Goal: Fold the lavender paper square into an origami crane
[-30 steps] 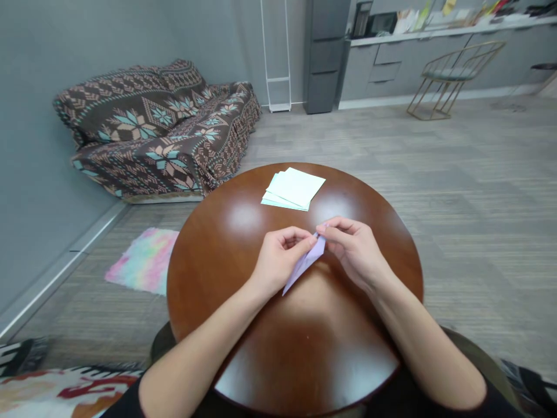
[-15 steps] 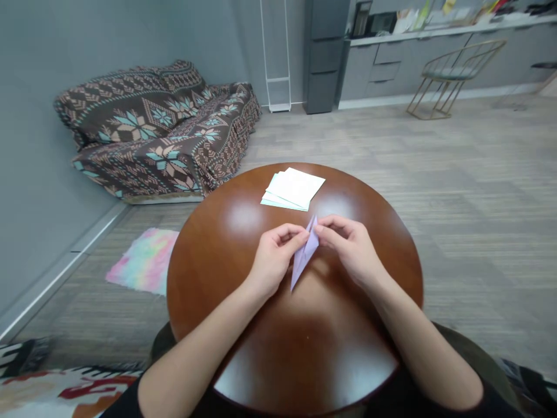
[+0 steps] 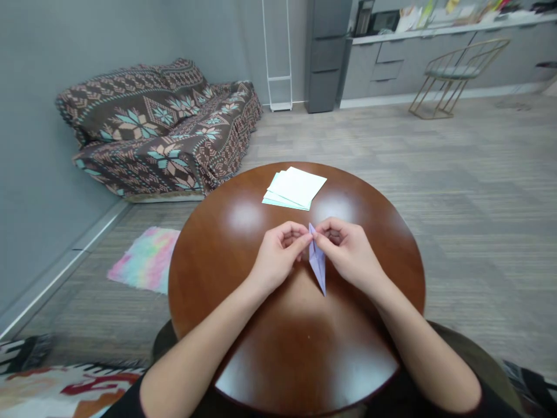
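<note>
A narrow piece of folded purple paper (image 3: 318,264) is held between my two hands over the middle of the round table. Its long point hangs down toward me, and a short tip sticks up between my thumbs. My left hand (image 3: 281,251) pinches the paper's upper left edge between thumb and fingers. From the other side, my right hand (image 3: 348,247) pinches the upper right edge, its thumb close to the left one. Part of the paper's upper half is hidden behind the thumbs.
Several pale green paper sheets (image 3: 296,187) lie fanned in a stack at the far side of the brown wooden table (image 3: 209,255). Beyond are a patterned covered sofa (image 3: 174,133), a fluffy pastel rug (image 3: 143,258) and a gold wire chair (image 3: 452,72).
The purple paper has turned, its lower point swinging from left to right until nearly upright. Both hands shifted their pinches and the thumbs now nearly meet near its top.
</note>
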`<state>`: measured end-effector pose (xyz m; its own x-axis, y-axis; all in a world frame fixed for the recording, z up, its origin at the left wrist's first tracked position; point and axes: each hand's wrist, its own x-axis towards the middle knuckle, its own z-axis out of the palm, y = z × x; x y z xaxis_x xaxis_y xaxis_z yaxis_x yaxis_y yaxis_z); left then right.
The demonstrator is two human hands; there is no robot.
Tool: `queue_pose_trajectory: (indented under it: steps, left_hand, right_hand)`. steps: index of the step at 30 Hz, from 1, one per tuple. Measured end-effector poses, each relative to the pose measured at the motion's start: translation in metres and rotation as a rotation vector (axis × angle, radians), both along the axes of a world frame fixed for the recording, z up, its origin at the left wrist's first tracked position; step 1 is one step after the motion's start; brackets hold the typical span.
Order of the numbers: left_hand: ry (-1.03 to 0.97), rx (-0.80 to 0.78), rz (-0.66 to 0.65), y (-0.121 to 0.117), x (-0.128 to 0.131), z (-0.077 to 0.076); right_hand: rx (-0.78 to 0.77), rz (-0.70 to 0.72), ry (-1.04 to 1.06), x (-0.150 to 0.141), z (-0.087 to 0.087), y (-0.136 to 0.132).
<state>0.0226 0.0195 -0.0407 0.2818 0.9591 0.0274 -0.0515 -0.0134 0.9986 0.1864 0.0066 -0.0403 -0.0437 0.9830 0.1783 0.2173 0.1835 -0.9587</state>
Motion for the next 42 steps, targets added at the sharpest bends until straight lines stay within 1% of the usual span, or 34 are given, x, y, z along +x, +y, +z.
queue_pose_trajectory:
  steps: [3, 6, 11, 14, 17, 21, 24, 27, 31, 39, 42]
  left_hand:
    - [0.012, 0.032, -0.010, 0.000, 0.000, 0.001]
    - [0.001, 0.036, 0.000, 0.001, 0.000, 0.001]
    - [-0.123, -0.005, 0.084, 0.003, 0.000, -0.004]
    - [-0.205, -0.042, 0.115, 0.005, 0.001, -0.005]
    - [-0.242, -0.037, 0.135, 0.006, 0.001, -0.003]
    - [-0.205, -0.006, 0.117, 0.006, -0.001, -0.001]
    - [-0.176, 0.005, 0.085, 0.006, -0.002, -0.001]
    - [-0.171, 0.017, 0.091, 0.007, -0.003, -0.002]
    - [-0.160, 0.010, 0.089, 0.007, -0.005, -0.002]
    - [-0.140, 0.002, 0.128, 0.004, -0.006, 0.002]
    - [-0.171, 0.008, 0.196, 0.006, -0.007, 0.003]
  right_hand:
    - [0.025, 0.000, -0.021, 0.000, -0.001, -0.001]
    - [0.024, 0.012, 0.001, -0.001, -0.002, -0.002]
    - [-0.099, 0.143, 0.079, -0.003, 0.001, -0.003]
    - [-0.166, 0.140, 0.139, -0.001, 0.001, -0.002]
    - [-0.189, 0.120, 0.180, 0.003, 0.000, 0.000]
    - [-0.176, 0.154, 0.176, 0.005, 0.001, 0.001]
    - [-0.151, 0.190, 0.117, 0.005, 0.001, 0.000]
    - [-0.137, 0.183, 0.053, 0.004, 0.001, -0.001]
    - [-0.180, 0.222, 0.018, 0.004, 0.002, -0.002]
    - [-0.246, 0.264, 0.022, 0.005, 0.003, -0.003]
    - [-0.279, 0.266, 0.073, 0.007, 0.002, -0.001]
